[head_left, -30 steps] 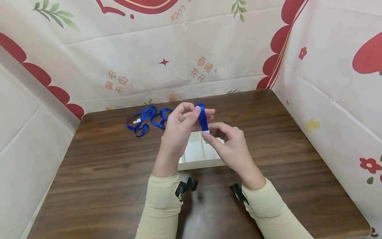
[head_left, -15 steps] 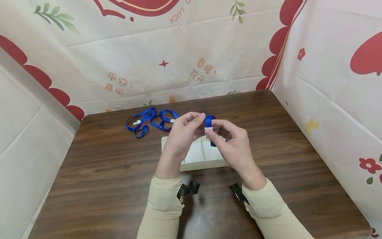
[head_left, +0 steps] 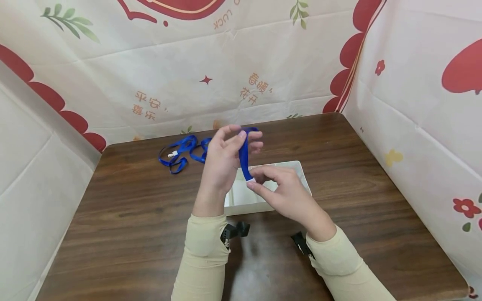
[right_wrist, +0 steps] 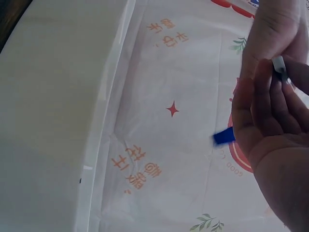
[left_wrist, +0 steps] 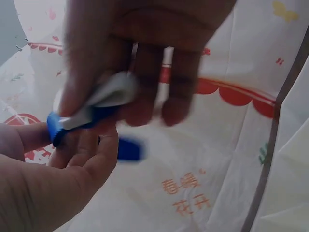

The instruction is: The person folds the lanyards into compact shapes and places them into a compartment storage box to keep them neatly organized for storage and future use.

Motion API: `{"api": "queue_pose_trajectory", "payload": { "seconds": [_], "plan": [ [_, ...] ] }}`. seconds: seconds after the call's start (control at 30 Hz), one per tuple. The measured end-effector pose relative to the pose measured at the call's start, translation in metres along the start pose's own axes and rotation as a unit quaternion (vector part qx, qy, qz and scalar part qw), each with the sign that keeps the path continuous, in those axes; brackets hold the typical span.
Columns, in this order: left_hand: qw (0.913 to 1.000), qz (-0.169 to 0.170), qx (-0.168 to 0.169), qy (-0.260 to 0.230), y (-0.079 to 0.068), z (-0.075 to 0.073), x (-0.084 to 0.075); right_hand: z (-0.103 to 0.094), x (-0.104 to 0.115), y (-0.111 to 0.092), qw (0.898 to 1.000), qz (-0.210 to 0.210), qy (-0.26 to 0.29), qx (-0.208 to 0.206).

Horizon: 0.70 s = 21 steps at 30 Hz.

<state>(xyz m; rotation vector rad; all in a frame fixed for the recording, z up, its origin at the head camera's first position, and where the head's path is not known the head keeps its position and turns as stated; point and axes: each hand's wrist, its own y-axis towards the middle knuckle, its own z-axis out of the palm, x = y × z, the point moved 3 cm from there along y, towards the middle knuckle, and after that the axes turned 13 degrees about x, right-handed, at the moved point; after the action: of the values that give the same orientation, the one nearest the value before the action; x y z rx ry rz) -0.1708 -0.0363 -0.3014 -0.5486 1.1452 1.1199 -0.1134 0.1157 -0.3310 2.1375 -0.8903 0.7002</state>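
Note:
My left hand pinches a blue lanyard between thumb and fingertips, its other fingers spread. Below it, my right hand holds the white fitting at the strap's lower end between thumb and forefinger. The strap runs nearly straight between the hands, above a white compartment tray. In the left wrist view, a pale piece lies against the blue strap, blurred. A blue strap end shows beside the right hand in the right wrist view.
Two more blue lanyards lie loosely coiled at the back left of the brown table: one with a white clip, another partly behind the left hand. Printed cloth walls stand behind and at the sides.
The hands came close together half a second ago, with the strap bunched between them. Now the left hand is higher and further left, the right slightly lower and left, with the strap drawn out.

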Motion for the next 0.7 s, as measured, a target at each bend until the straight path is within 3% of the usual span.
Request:
{"api": "queue_pose_trajectory", "payload": {
  "seconds": [0.13, 0.33, 0.5, 0.7],
  "plan": [
    [0.9992, 0.041, -0.001, 0.002, 0.001, -0.002, -0.012, 0.001, -0.001, 0.001, 1.000, 0.015, -0.009, 0.025],
    [0.9972, 0.072, 0.020, 0.001, 0.000, -0.003, -0.022, 0.003, -0.004, 0.000, 0.999, 0.027, -0.015, 0.041],
    [0.9947, 0.096, 0.035, 0.012, -0.001, -0.004, -0.025, 0.002, -0.003, 0.002, 0.999, 0.020, -0.017, 0.034],
    [0.9931, 0.098, 0.061, 0.016, -0.004, -0.004, -0.022, 0.001, -0.001, 0.003, 1.000, 0.020, -0.022, 0.008]
  ]
}}
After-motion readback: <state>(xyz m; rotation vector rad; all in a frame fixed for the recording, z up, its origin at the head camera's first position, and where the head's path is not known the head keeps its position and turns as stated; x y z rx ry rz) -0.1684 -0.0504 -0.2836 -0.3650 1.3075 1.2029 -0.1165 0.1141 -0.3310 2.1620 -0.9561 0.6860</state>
